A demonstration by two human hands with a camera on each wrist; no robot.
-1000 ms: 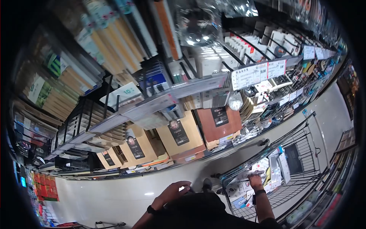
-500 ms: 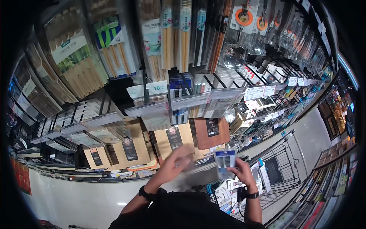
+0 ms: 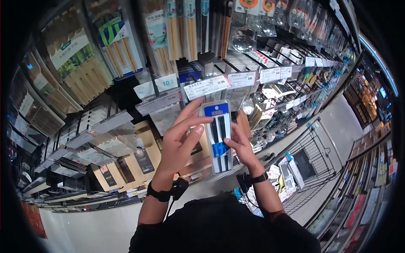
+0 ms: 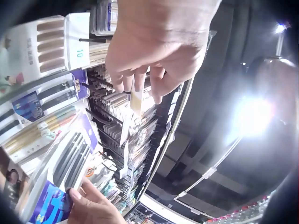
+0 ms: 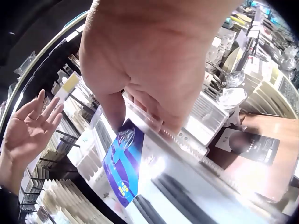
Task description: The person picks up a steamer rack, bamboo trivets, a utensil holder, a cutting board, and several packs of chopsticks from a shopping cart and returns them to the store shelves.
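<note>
In the head view my right hand grips a flat clear pack of black chopsticks, with the thumb on its front and the other fingers behind. The pack stands nearly upright, with a blue header and a blue label band. My left hand is at the pack's left side, fingers extended and spread, an index fingertip right at the edge in this view. Its palm shows bare in the right wrist view. Behind the hands, price tags line the shelf edge.
Packs of chopsticks hang above on the rack. Wooden cutting boards stand on the lower shelf. To the right is a wire shopping cart holding several packaged goods. Another shelf borders the aisle at the far right.
The right hand has come up out of the cart with the chopstick pack and brought it before the shelf. The left hand has risen beside it. The head view has shifted.
</note>
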